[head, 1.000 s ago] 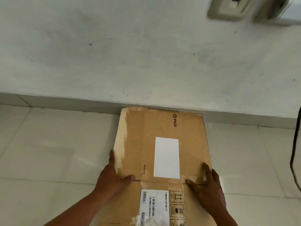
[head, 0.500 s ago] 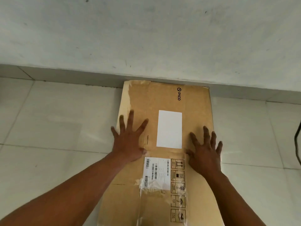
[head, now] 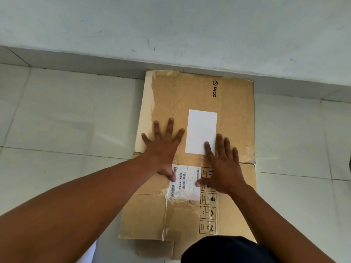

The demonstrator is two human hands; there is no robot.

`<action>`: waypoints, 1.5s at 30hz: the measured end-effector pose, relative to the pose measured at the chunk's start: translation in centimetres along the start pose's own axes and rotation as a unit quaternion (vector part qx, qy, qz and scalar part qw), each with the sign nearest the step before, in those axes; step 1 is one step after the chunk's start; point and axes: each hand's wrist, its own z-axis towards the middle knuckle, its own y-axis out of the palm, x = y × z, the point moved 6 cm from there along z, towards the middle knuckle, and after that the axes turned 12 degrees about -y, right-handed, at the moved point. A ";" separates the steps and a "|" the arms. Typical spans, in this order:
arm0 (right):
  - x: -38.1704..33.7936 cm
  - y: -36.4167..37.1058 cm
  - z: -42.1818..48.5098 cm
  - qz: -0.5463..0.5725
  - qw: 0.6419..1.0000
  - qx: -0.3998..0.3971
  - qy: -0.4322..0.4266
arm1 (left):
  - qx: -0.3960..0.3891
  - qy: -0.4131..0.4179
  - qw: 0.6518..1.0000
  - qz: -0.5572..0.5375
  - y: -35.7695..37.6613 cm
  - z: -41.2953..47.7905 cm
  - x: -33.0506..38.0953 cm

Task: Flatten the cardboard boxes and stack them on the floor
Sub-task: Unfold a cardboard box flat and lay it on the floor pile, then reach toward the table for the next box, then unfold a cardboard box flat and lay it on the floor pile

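Since half a second ago the right hand (head: 224,168) is sliding left across the flattened cardboard box (head: 235,118), drawing nearer the left hand (head: 163,149).

The box is lying flat on the floor (head: 66,120) with its far edge against the wall (head: 171,25), and both hands are pressing down on its middle, so the flattening step appears to be finishing. Both sets of fingers (head: 170,128) are lying straight and spread wide, gripping nothing. The right fingertips are touching the near right corner of the blank white label (head: 201,126), and both thumbs are resting on the shipping label (head: 187,179). The next move probably calls for pressing out any remaining spring along the creases, then lifting away to fetch another box.
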 end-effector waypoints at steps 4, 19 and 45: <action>-0.1 -0.2 0.1 -0.017 1.000 -0.014 0.009 | 0.005 -0.009 1.000 0.003 -0.2 0.2 0.3; -13.8 -23.7 -13.7 0.129 0.982 -0.128 0.043 | -0.058 -0.023 0.989 -0.134 -20.7 -24.6 -10.1; -82.6 -65.5 -23.0 0.064 0.949 -0.028 -0.308 | 0.282 -0.286 0.831 -0.386 -38.8 -87.3 -65.1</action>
